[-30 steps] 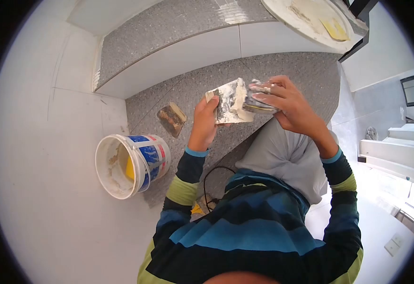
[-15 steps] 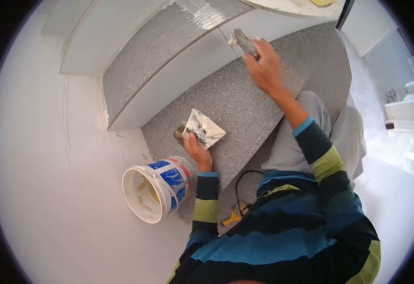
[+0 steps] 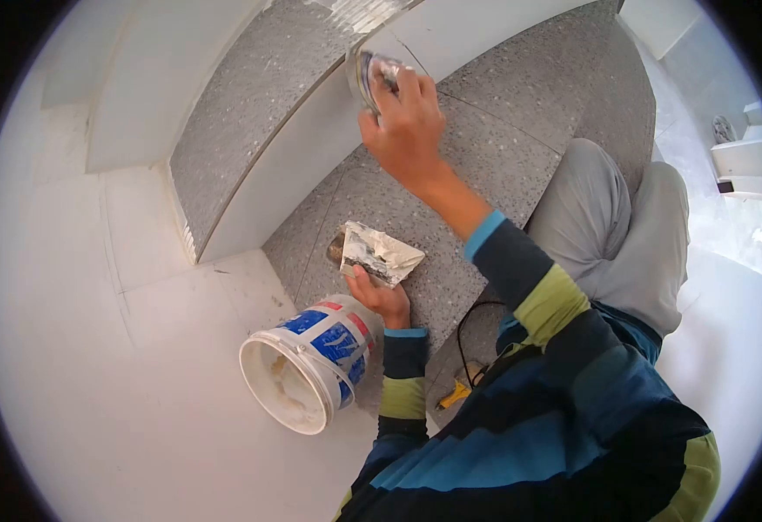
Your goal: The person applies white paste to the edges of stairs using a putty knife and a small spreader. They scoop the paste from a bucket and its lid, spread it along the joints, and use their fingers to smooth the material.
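My right hand [image 3: 407, 130] is closed around a metal scraper [image 3: 365, 80], blurred by motion, held against or just in front of the white stair riser [image 3: 311, 139] near its upper edge. My left hand [image 3: 382, 296] grips a flat trowel [image 3: 355, 261] smeared with thick white paste [image 3: 385, 248], held low over the grey speckled step [image 3: 476, 165]. Something brown and rounded shows at the trowel's far left side. Below that hand stands a tilted white bucket [image 3: 281, 383] with blue and red markings, its inner wall streaked with paste.
A higher speckled step [image 3: 241, 104] carries ridged white adhesive [image 3: 359, 13] at its back. By my body lie a black cable [image 3: 461, 335] and a yellow-handled tool [image 3: 455, 396]. My bent knees [image 3: 590, 174] rest to the right. White floor tiles [image 3: 137, 391] spread at left.
My right hand has moved left and down with the scraper, bringing it to the riser. My left hand still holds the trowel with paste. The whole view has shifted slightly.
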The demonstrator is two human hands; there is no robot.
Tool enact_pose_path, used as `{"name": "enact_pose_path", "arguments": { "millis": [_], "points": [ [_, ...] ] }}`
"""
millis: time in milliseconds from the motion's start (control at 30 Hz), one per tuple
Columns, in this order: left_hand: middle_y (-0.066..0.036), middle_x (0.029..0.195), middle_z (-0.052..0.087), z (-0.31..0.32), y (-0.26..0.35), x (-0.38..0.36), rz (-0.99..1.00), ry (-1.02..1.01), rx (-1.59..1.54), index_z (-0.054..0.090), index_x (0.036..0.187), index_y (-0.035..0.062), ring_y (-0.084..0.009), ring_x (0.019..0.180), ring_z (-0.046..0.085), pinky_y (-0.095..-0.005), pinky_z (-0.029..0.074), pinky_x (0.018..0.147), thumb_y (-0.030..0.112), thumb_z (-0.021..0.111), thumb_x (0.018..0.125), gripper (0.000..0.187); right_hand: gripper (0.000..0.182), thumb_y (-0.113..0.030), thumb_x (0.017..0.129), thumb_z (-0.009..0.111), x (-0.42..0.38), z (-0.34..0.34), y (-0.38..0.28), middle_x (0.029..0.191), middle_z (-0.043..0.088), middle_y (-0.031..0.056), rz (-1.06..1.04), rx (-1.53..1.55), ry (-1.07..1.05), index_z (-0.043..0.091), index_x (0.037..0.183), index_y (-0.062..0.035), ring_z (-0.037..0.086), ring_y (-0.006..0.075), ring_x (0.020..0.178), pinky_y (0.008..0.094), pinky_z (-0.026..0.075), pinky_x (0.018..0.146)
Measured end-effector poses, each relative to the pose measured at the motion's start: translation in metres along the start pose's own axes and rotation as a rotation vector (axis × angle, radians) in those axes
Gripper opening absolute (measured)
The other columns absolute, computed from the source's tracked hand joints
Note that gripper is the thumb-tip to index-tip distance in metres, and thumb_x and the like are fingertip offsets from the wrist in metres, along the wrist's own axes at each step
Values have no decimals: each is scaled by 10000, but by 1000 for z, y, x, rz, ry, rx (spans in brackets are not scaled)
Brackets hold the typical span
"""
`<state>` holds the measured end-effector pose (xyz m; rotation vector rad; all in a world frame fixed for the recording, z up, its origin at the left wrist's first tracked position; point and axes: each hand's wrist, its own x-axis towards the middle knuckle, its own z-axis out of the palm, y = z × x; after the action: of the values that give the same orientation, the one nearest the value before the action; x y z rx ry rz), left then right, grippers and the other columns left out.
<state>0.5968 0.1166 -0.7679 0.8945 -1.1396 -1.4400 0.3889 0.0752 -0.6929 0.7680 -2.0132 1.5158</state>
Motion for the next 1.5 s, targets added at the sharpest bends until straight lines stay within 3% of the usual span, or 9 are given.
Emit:
{"name": "enact_pose_path", "arguments": {
  "millis": [167,233,433,633,767,967,1067,1167,1500],
  "points": [
    [-166,1139,484,0,-4,6,25,-33,-38,369,1217,-23,-273,997,530,-364,464,829,269,385,854,466,383,-108,645,568,15,-4,42,967,529,117,-26,19,19,590,1016,-18,498,304,844,391,443,693],
    [-168,1137,486,-3,-4,5,15,-32,-49,368,1220,-23,-268,993,533,-362,470,821,270,388,855,468,378,-143,641,567,34,0,46,982,535,119,31,104,251,598,1000,-30,501,301,858,394,426,735],
    [-170,1128,489,-15,-11,6,-31,-46,-29,376,1212,-15,-259,976,544,-370,489,781,285,387,856,466,345,-118,637,574,-4,-6,18,979,541,152,-43,187,-81,605,962,-7,515,307,821,410,436,699],
    [-172,1134,487,-7,-8,4,16,-5,-4,363,1226,-9,-264,979,545,-381,489,786,298,379,858,479,359,-97,640,584,7,2,58,917,535,148,137,5,157,597,981,15,521,300,772,416,448,687],
    [-171,1135,486,3,-7,4,8,24,-54,355,1228,-19,-263,978,544,-383,488,785,294,373,862,482,372,-103,641,601,-7,20,31,888,526,141,31,-187,146,594,992,21,517,297,767,412,448,673],
    [-158,1078,525,-10,-10,7,10,-34,-25,379,1206,-20,-255,885,580,-350,514,701,278,364,863,455,363,-118,638,608,3,-12,50,888,526,126,21,-4,-64,607,988,-20,523,301,755,389,463,636],
    [-153,1077,525,-4,-10,5,27,21,-45,383,1204,-15,-247,881,580,-345,515,681,277,356,861,451,340,-126,645,599,15,-6,51,904,536,124,100,1,181,615,976,-47,530,300,748,388,468,633],
    [-141,1063,530,15,1,2,31,77,-53,390,1198,-8,-231,854,584,-327,515,627,278,348,858,447,320,-130,651,595,-8,-7,39,911,545,123,-46,-90,-6,617,959,-47,533,293,749,395,463,637],
    [-156,1071,536,-2,-13,6,17,50,20,371,1239,-9,-248,867,585,-331,509,643,308,336,855,499,348,-115,643,622,-32,23,38,968,512,134,224,-188,8,607,975,-12,557,293,749,387,469,611]
  ]
}}
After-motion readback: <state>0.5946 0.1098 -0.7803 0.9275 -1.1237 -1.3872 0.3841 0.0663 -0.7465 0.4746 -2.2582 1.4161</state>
